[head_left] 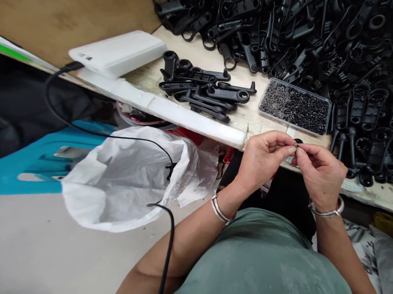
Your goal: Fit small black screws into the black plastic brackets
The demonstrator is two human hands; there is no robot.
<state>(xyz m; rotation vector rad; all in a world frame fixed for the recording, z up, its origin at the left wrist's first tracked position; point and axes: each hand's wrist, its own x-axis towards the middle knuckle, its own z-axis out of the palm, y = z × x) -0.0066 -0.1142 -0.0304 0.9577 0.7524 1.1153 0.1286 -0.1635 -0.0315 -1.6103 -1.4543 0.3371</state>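
Note:
My left hand and my right hand meet at the table's front edge, both closed in a pinch. Between their touching fingertips is a tiny dark part, mostly covered and too small to name. Just beyond the fingers lies a clear plastic box. Tiny grey screw-like pieces fill its left side, and small black pieces its right. Left of the box rests a loose group of black plastic arms with ring ends.
A large heap of similar black parts covers the back and right of the table. A white power bank with a black cable sits at the left. Below the edge stands an open white sack, near a blue stool.

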